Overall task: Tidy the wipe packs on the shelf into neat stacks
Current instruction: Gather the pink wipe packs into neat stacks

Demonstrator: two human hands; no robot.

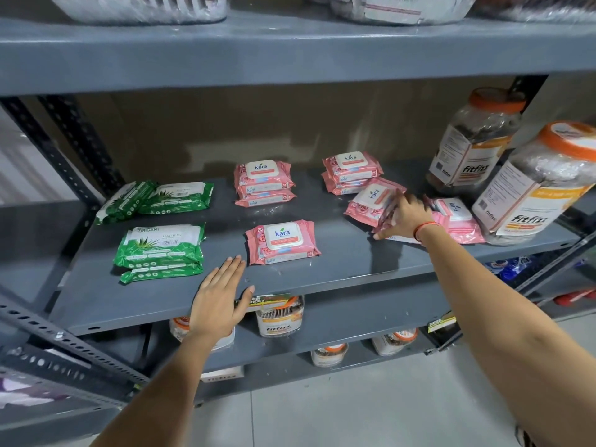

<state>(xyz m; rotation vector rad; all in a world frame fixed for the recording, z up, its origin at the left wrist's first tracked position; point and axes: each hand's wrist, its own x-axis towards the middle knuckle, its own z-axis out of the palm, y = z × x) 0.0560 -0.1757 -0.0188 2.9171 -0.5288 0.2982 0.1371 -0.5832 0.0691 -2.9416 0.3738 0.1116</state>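
Pink Kara wipe packs and green Origami packs lie on the grey shelf [338, 262]. A pink stack [263, 183] stands at the back middle, another pink stack [351, 172] behind right, one pink stack [281, 242] near the front. My right hand [404, 217] grips the edge of a tilted pink pack [371, 200]; more pink packs [458, 221] lie beside the wrist. My left hand [221, 296] rests flat and empty at the shelf's front edge, just left of the front pink stack. Green packs sit as a front stack [161, 250] and a loose back pair [158, 200].
Two large orange-lidded Fitfizz jars [477, 143] [541, 185] crowd the shelf's right end, the nearer one leaning. Wrapped goods sit on the shelf above. More jars [279, 317] stand on the shelf below. A perforated steel upright [64, 162] frames the left side.
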